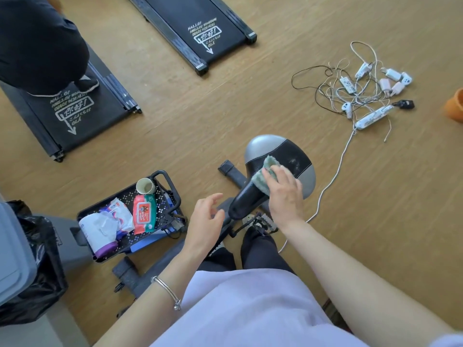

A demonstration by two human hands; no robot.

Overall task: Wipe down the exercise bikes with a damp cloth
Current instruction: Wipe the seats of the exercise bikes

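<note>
Green cloth is pressed flat onto the black-and-grey bike seat by the right hand; grip closed down on the cloth, fingers laid over its near edge. Cloth sits on the seat's black centre panel, toward the narrow nose. Left hand is held in the air just left of the seat nose, fingers spread and loosely curled, nothing gripped, a silver bangle worn on that wrist. A black perforated cart is parked on the wood floor left of the bike, loaded with a red wipes pack, a paper cup and white packets. Tangled cables and chargers are seen on the floor, well apart to the upper right.
</note>
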